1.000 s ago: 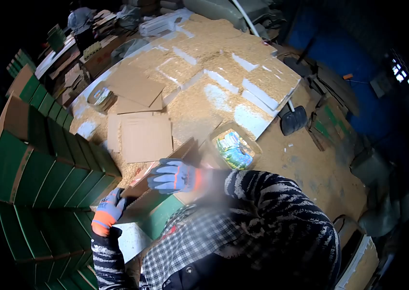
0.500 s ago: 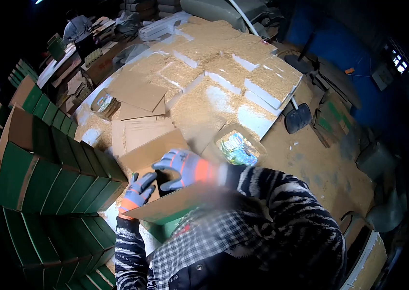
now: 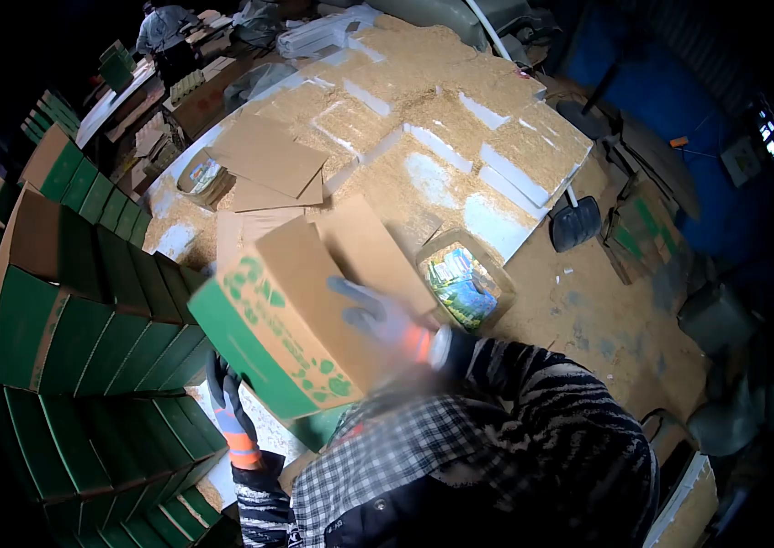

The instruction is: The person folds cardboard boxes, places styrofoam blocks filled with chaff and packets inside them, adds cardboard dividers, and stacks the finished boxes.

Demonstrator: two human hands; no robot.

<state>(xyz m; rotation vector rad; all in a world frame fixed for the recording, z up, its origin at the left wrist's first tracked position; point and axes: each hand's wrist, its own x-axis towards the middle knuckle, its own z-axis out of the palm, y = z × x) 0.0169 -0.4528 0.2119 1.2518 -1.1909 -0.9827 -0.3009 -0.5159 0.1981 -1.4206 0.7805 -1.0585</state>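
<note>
A brown and green cardboard box [image 3: 264,306] with a printed leaf-like pattern is tilted in front of me, its printed side facing up and a brown flap standing out on the far side. My left hand [image 3: 233,411], in a grey and orange glove, holds the box at its lower left edge, the fingers pointing up along it. Across the brown face of the box lies my right hand [image 3: 376,318], in a like glove and slightly blurred, gripping it from the right. The inside of the box is hidden from view.
Green cardboard boxes [image 3: 85,338] stand stacked at the left. Flat cardboard sheets [image 3: 268,155] lie on the sawdust-like spread [image 3: 387,137]. A tub [image 3: 504,279] with colourful packets stands right of the box, another container [image 3: 204,181] farther left. A person [image 3: 165,41] works at the back.
The box has been tipped over from upright, so its printed side now faces up. My right hand has moved from the box's opening onto its outer face; my left hand has moved lower.
</note>
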